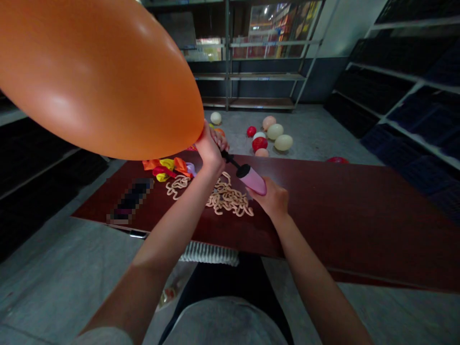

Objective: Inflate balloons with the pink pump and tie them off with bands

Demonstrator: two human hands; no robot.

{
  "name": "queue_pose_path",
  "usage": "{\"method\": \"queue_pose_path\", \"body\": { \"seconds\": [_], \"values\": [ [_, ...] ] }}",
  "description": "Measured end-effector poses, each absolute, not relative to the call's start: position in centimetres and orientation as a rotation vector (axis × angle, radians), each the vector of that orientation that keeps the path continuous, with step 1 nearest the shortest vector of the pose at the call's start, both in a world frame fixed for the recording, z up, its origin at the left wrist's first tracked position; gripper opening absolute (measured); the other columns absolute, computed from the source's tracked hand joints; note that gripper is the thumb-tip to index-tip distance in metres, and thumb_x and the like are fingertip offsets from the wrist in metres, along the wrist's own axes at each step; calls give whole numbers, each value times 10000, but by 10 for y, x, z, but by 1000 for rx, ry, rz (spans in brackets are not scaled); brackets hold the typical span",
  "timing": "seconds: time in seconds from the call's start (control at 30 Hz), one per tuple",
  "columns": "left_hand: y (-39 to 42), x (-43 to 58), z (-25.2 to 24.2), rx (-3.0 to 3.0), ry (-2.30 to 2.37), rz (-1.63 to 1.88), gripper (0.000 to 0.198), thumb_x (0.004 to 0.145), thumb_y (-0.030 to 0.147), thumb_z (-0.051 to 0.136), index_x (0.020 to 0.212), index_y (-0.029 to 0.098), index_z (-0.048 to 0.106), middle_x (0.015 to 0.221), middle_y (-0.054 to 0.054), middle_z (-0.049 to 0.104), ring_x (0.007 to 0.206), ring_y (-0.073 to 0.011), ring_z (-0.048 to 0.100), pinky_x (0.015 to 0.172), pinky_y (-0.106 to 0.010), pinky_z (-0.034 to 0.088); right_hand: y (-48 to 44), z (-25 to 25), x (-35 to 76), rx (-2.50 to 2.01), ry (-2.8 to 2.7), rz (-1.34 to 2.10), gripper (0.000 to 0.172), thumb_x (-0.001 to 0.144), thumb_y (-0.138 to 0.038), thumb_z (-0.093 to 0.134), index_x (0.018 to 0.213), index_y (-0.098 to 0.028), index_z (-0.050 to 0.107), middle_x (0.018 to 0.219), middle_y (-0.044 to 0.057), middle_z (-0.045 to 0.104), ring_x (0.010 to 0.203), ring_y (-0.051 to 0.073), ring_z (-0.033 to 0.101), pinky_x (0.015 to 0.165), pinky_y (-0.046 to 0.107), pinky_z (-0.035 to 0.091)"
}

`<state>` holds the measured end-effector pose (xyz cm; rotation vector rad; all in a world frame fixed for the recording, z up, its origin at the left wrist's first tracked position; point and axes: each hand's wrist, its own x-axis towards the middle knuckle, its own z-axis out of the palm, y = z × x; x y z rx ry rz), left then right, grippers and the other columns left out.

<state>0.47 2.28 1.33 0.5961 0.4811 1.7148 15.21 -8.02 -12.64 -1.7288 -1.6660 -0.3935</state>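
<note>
A large inflated orange balloon (108, 81) fills the upper left of the head view. My left hand (210, 146) is closed around its neck, where the black nozzle end of a hand pump meets it; the exact join is hidden by my fingers. My right hand (273, 199) grips the pink balloon pump (254, 180) by its body, with the black rod pointing up and left toward my left hand. Below the pump lie tan curly strands (230, 199) on the dark red table (341, 206). Uninflated balloons (167, 167) in several colours sit left of my left forearm.
A blurred dark flat object (131, 201) lies on the table's left part. Several inflated balloons (275, 132) rest on the floor beyond the table. Metal shelves (264, 76) stand at the back, and dark stacked racks (413, 96) line the right side.
</note>
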Motion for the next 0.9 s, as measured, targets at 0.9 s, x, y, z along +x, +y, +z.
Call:
{"method": "queue_pose_path", "body": {
  "seconds": [0.9],
  "values": [
    [5, -133, 5, 379, 613, 1892, 534, 1009, 311, 453, 529, 196, 249, 424, 69, 228, 329, -74, 235, 392, -235, 254, -81, -127, 141, -1492, -2010, -485, 523, 845, -666, 609, 1014, -178, 691, 876, 73, 760, 728, 195, 686, 637, 283, 393]
  ]
}}
